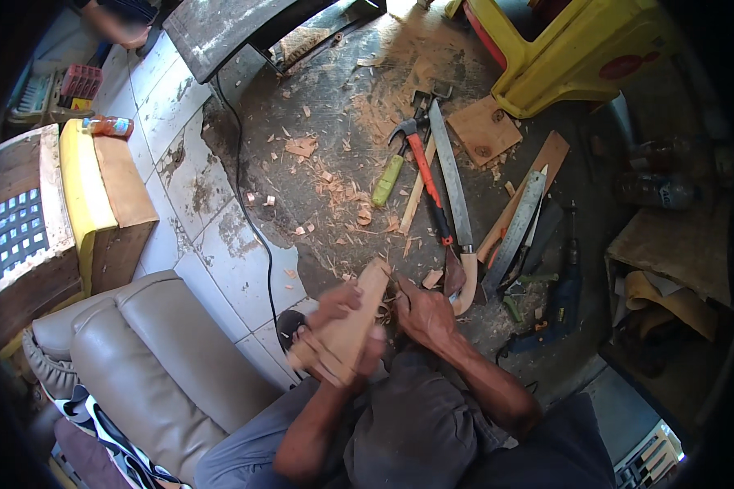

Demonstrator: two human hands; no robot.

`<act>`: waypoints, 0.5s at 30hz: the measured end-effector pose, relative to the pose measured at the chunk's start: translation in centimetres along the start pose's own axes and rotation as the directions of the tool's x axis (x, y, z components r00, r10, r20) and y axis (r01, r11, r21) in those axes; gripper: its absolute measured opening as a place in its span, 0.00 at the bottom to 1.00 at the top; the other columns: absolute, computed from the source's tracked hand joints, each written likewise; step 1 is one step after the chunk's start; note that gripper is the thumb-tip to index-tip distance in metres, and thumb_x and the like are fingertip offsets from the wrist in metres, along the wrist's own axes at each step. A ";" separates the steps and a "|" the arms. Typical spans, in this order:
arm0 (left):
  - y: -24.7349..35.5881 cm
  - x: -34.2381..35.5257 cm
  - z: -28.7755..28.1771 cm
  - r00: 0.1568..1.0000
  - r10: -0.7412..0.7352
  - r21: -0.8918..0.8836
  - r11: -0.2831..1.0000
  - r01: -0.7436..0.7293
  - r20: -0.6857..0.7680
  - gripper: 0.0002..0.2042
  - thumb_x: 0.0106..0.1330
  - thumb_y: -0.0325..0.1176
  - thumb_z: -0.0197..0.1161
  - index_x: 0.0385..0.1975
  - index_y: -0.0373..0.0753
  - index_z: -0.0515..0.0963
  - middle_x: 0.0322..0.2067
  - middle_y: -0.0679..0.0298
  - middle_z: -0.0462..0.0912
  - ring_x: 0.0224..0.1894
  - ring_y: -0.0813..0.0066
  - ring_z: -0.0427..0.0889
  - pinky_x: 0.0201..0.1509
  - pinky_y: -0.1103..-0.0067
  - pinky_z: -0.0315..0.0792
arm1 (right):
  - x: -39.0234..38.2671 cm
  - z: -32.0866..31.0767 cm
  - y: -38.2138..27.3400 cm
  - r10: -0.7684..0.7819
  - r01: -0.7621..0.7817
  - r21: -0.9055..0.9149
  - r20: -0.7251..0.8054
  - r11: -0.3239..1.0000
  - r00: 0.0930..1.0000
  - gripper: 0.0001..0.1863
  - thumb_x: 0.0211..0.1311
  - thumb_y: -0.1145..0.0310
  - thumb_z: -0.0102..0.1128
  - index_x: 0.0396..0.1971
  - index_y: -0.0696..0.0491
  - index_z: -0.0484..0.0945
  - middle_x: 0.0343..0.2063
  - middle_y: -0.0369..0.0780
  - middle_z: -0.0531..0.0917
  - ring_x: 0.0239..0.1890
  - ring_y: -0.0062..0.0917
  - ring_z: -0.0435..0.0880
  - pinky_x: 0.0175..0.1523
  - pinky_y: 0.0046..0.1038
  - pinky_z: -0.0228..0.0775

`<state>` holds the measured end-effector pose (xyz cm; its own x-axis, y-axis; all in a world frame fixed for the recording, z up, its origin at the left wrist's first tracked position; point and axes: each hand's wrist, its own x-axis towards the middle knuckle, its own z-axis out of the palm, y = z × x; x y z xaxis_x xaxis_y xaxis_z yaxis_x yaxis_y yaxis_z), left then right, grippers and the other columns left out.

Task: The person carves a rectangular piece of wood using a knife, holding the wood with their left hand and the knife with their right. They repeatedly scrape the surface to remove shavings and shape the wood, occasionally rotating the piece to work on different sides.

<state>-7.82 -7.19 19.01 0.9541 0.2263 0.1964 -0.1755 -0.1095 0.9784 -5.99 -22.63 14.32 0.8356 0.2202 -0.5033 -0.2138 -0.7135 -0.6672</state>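
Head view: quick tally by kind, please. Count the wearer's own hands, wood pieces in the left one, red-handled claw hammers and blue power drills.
Hands: 2 (left hand, right hand)
Held wood piece: 1
Claw hammer: 1
Power drill: 1
Total: 5

Left hand (pixel 335 303): wrapped around the wooden piece (pixel 355 316), motion-blurred, digits along both edges
Left forearm (pixel 320 430): bare, below the wooden piece, angled up toward it
Right hand (pixel 426 314): fingers curled, just right of the wooden piece; grip unclear
Right forearm (pixel 497 385): bare, slanting down rightward from the wooden piece
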 end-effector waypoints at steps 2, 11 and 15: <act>-0.1 -1.6 -0.1 0.993 -0.002 0.116 0.993 -0.011 0.117 0.22 0.59 0.30 0.67 0.47 0.42 0.60 0.45 0.53 0.73 0.55 0.56 0.76 0.72 0.49 0.60 | -0.2 -0.3 -0.1 -0.028 0.028 0.018 0.005 0.999 1.000 0.21 0.66 0.65 0.53 0.58 0.54 0.76 0.28 0.57 0.84 0.33 0.55 0.85 0.42 0.54 0.76; -1.3 -3.1 -1.0 0.977 0.011 0.153 0.987 -0.044 0.215 0.19 0.53 0.26 0.77 0.38 0.37 0.70 0.43 0.53 0.78 0.52 0.52 0.82 0.69 0.50 0.67 | 0.4 -2.1 -0.6 -0.032 0.030 0.018 0.119 0.999 0.992 0.19 0.65 0.66 0.53 0.52 0.56 0.78 0.26 0.58 0.83 0.33 0.55 0.85 0.41 0.54 0.75; -1.3 -3.8 -0.9 0.957 0.015 0.235 0.968 -0.086 0.289 0.17 0.52 0.27 0.78 0.35 0.35 0.73 0.41 0.53 0.78 0.49 0.54 0.83 0.68 0.50 0.69 | 0.3 -2.6 -1.6 0.009 -0.009 -0.001 0.115 1.000 0.993 0.16 0.65 0.65 0.53 0.48 0.55 0.80 0.25 0.57 0.83 0.32 0.55 0.85 0.40 0.53 0.76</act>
<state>-11.45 -7.03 17.05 0.9808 -0.0645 0.1841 -0.1949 -0.3527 0.9152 -4.12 -23.20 16.67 0.7700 0.2888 -0.5689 -0.2207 -0.7161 -0.6622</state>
